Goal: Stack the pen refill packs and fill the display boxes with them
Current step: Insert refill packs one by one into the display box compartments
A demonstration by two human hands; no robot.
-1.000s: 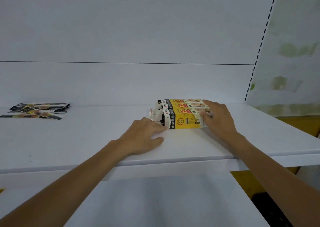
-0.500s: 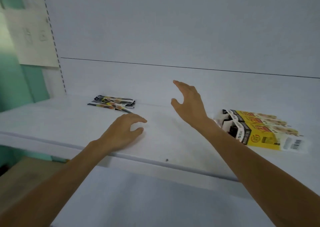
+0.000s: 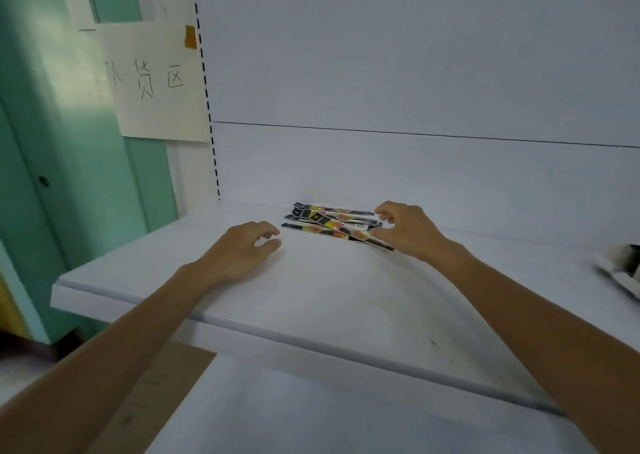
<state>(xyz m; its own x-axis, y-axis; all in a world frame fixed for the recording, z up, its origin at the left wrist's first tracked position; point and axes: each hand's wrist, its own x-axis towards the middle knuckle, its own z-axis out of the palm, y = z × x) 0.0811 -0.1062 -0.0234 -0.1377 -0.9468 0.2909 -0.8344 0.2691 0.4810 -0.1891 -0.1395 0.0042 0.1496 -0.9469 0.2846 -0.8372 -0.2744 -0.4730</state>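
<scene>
Several long, thin pen refill packs (image 3: pixel 330 224), black with yellow and orange print, lie in a loose fan near the back of a white shelf (image 3: pixel 311 298). My right hand (image 3: pixel 407 232) sits at their right ends, fingers curled and spread over the tips; whether it grips a pack cannot be told. My left hand (image 3: pixel 242 251) rests on the shelf just left of the packs, fingers loosely bent, holding nothing. One display box (image 3: pixel 623 270) shows only as a blurred black and white corner at the right edge.
A white back panel rises behind the shelf. A paper sign (image 3: pixel 152 79) with handwritten characters hangs at upper left beside a teal wall (image 3: pixel 69 142). Brown cardboard (image 3: pixel 156 394) lies on the floor below left, and a lower white shelf shows beneath.
My view has swung left, away from the display boxes. Both hands left the boxes and moved to the loose packs, the right hand reaching their right ends.
</scene>
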